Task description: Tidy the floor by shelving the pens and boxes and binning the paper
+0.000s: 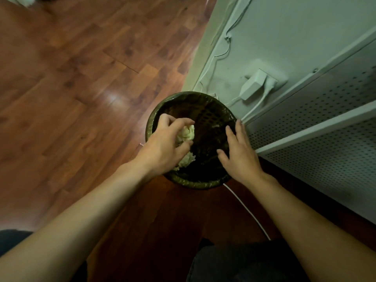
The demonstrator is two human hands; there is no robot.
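A round dark bin (184, 98) lined with a dark bag stands on the wooden floor against the wall. My left hand (162, 147) hovers over its left half, fingers curled loosely around a crumpled ball of pale paper (186, 133). A second crumpled paper (186, 160) shows just below my palm, inside the bin. My right hand (239, 151) is spread flat over the bin's right side, fingers apart, holding nothing. No pens or boxes are in view.
A white perforated metal shelf unit (317, 127) stands to the right of the bin. A white power adapter (253, 84) and cables hang on the wall behind. A white cable (247, 210) runs across the wooden floor (71, 88) near my knees.
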